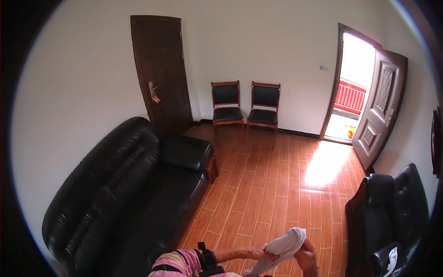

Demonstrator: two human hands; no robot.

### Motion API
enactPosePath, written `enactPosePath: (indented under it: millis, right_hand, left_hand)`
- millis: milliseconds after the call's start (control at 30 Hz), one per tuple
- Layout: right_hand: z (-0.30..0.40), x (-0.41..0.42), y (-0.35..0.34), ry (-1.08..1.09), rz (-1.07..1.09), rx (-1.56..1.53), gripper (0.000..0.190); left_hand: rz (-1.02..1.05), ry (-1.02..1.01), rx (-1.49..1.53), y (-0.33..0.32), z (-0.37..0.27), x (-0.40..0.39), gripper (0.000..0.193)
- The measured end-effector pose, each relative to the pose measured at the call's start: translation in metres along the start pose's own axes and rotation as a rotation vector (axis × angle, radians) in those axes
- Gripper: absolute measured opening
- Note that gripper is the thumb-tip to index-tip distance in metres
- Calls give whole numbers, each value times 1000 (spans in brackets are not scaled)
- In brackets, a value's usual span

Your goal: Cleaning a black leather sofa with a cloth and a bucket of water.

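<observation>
Both of my hands are at the bottom of the view, on a white cloth [286, 244] that looks bunched or folded. My left hand [265, 252] reaches in from the left and grips the cloth's middle part. At the cloth's upper right end, my right hand [306, 254] holds its edge, with the fingers partly hidden. The lower end of the cloth hangs down past the picture's rim. A black strapped device [208, 260] sits on my left forearm, beside a pink patterned sleeve [180, 260].
A black leather sofa [187, 187] stands at the left, a black armchair [377, 200] at the right. Two chairs [226, 114] [263, 117] are by the far wall, near a closed dark door [162, 69]. Another door [380, 104] stands open onto a red railing [349, 97].
</observation>
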State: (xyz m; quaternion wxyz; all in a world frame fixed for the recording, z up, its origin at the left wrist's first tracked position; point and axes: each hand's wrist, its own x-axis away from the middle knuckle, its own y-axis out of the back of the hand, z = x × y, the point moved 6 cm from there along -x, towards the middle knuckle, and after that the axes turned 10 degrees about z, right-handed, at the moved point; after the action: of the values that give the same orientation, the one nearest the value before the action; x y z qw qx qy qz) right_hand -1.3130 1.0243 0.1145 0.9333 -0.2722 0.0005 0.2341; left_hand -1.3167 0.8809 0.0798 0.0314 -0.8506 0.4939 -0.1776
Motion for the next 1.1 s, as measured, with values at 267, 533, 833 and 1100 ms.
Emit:
enactPosePath:
  millis: [267,533,833,1100]
  right_hand:
    - [3,-148,7,-24,118,-245,52]
    - [-20,-298,-19,-141,419,25,51]
    - [-35,-461,-3,-51,460,688,53]
    - [-88,-609,68,-331,112,-323,37]
  left_hand:
    - [-487,-271,79,125,-47,30,41]
    - [-664,-348,463,253,-71,60,33]
    - [-106,-339,629,374,-146,0,51]
    - [-198,-57,194,528,-198,-14,57]
